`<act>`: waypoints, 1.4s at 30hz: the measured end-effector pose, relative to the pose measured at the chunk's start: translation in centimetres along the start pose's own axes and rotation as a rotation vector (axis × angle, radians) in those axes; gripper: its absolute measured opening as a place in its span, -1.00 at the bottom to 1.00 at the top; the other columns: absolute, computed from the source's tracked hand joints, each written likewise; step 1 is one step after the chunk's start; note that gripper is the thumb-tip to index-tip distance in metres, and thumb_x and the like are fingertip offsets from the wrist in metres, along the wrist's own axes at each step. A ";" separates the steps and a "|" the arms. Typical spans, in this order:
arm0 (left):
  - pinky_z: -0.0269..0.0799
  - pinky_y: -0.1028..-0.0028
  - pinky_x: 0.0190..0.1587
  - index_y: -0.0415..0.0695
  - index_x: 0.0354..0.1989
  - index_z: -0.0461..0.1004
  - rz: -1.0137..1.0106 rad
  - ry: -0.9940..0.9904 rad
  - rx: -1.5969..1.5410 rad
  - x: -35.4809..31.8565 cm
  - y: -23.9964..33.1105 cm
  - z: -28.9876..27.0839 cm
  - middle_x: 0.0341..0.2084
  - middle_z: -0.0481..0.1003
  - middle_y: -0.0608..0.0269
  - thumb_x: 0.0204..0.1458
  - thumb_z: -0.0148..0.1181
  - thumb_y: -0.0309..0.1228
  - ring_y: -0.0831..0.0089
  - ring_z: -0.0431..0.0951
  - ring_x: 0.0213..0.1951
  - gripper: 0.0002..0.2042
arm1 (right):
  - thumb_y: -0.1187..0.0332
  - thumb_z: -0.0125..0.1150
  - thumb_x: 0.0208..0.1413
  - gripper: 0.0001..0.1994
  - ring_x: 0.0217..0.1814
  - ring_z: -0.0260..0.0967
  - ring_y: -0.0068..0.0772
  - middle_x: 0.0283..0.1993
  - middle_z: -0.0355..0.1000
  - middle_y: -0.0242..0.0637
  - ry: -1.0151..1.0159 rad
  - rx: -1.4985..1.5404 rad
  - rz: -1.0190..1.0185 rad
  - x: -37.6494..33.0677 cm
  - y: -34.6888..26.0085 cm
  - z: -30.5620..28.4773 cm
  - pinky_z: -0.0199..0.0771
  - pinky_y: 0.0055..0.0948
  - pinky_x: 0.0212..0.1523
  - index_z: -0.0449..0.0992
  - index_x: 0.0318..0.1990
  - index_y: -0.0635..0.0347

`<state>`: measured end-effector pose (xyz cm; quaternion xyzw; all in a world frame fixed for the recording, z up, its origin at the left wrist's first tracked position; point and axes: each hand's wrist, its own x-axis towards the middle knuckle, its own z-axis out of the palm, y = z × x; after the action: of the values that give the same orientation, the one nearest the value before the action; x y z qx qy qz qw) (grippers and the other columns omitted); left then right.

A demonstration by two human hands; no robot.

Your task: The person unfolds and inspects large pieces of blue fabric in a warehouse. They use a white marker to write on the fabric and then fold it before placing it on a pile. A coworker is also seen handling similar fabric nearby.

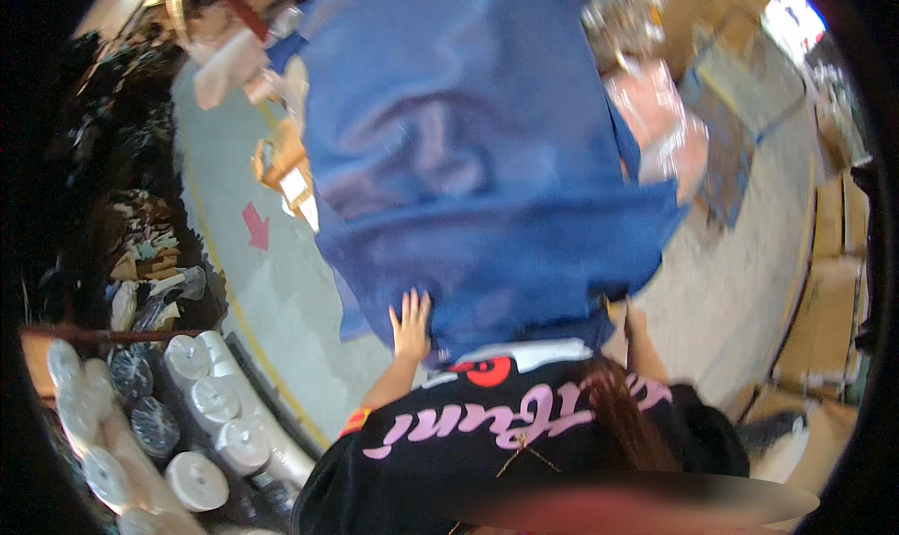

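A large dark blue cloth [496,245] spreads out in front of me, wrinkled, with a fold running across its near part. My left hand [410,327] lies on the near left part of this cloth, its fingers spread and pointing away from me. At the near right edge of the cloth is my right hand [634,324], mostly seen from the wrist side. Its fingers are largely hidden, so whether it grips the edge does not show. What lies under the cloth is covered.
White wrapped rolls [198,479] stand at the lower left. Beyond the cloth's left side lies an opened brown carton [281,161]; on its right are pinkish plastic-wrapped packs [655,114]. Flat cardboard [829,320] lines the right side. A red arrow [255,226] marks the grey floor.
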<state>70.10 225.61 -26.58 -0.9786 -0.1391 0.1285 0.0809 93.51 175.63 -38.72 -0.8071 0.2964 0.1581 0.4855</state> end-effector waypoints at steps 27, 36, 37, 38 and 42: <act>0.40 0.21 -0.11 0.03 -0.28 0.56 -0.215 0.229 -0.181 -4.0 -13.9 -0.3 -0.45 0.53 0.10 -0.16 0.08 -0.54 0.10 0.54 -0.30 -0.74 | 0.43 0.27 -0.10 -0.52 -0.01 0.42 -0.15 0.02 0.42 -0.09 -0.028 0.942 -0.279 -1.7 -16.2 -3.2 0.44 -0.19 0.05 0.38 0.03 0.44; 0.30 0.27 0.09 -0.13 0.02 0.39 -0.218 0.420 -0.494 -13.7 -12.9 -11.2 -0.06 0.46 0.07 -0.20 0.29 -0.45 0.11 0.43 0.02 -0.50 | 0.43 0.26 -0.07 -0.64 -0.12 0.48 -0.15 -0.08 0.47 -0.06 0.127 1.050 -0.302 -9.9 -19.2 -12.4 0.52 -0.22 -0.06 0.45 -0.11 0.47; 0.23 0.25 0.17 -0.11 0.09 0.35 -0.109 0.332 -0.638 -13.0 -8.2 -9.1 0.05 0.40 0.06 -0.20 0.34 -0.37 0.13 0.35 0.13 -0.42 | 0.43 0.26 -0.07 -0.64 -0.13 0.48 -0.15 -0.09 0.47 -0.06 0.137 1.047 -0.301 -10.6 -19.0 -12.7 0.53 -0.22 -0.06 0.45 -0.11 0.47; 0.09 0.16 0.27 -0.07 0.23 0.22 0.030 0.211 -0.580 -11.9 -3.9 -6.9 0.24 0.20 0.05 -0.21 0.36 -0.31 0.14 0.16 0.28 -0.27 | 0.44 0.26 -0.07 -0.65 -0.14 0.48 -0.15 -0.10 0.47 -0.06 0.146 1.043 -0.284 -11.2 -18.8 -13.1 0.53 -0.22 -0.07 0.45 -0.12 0.47; -0.18 -0.01 0.35 0.10 0.39 -0.08 -0.031 -0.013 -0.301 -7.9 7.1 0.1 0.38 -0.11 0.13 -0.25 0.37 -0.26 0.11 -0.11 0.39 -0.04 | 0.42 0.21 -0.03 -0.69 -0.10 0.48 -0.13 -0.07 0.47 -0.07 0.044 1.014 -0.234 -12.1 -19.2 -14.1 0.54 -0.19 -0.06 0.45 -0.12 0.41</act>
<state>64.53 216.59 -26.23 -0.9765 -0.1724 0.1115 -0.0657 95.84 174.00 -12.14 -0.5016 0.2537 -0.0778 0.8234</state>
